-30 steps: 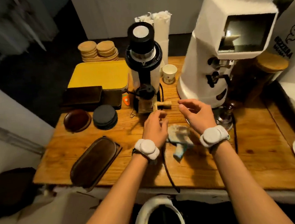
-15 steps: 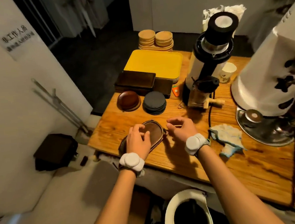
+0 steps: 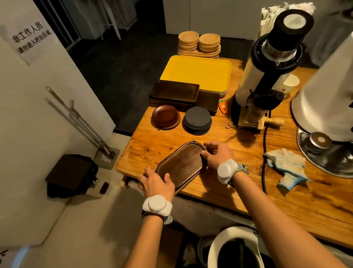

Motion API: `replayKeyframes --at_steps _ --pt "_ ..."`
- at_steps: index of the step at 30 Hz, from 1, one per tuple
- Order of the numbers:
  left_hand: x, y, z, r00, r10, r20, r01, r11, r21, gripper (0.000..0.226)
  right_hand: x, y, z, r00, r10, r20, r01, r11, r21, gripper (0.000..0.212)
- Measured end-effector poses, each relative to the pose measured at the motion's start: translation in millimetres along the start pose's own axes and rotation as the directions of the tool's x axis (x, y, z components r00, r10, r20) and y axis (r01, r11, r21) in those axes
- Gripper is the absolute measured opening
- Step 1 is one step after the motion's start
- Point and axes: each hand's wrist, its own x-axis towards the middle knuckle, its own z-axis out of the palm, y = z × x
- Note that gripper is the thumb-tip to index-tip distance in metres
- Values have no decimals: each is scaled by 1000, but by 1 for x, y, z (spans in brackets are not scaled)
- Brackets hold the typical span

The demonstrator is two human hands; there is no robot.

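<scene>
Head view: dark oval wooden tray (image 3: 182,165) sits centre frame, on the wooden table (image 3: 249,187) at its lower-left corner, lying diagonally. Left hand (image 3: 157,183) grips the tray's lower-left end, fingers curled over the rim. Right hand (image 3: 217,154) grips the upper-right end, fingers wrapped on the edge. Can't tell if the tray is lifted or resting. Stack of black coasters (image 3: 197,119) just above it, crumpled cloth (image 3: 288,167) to the right.
</scene>
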Motion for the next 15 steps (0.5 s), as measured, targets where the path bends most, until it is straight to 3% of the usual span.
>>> replayKeyframes --at_steps 10,15 --pt "-9 10 2 999 -27 -42 27 1000 -8 34 2 -4 6 998 38 -56 -39 999 -33 18" --pt "-4 10 -3 999 -21 -34 19 998 -52 34 3 -8 6 992 79 -99 -82 996 -34 13"
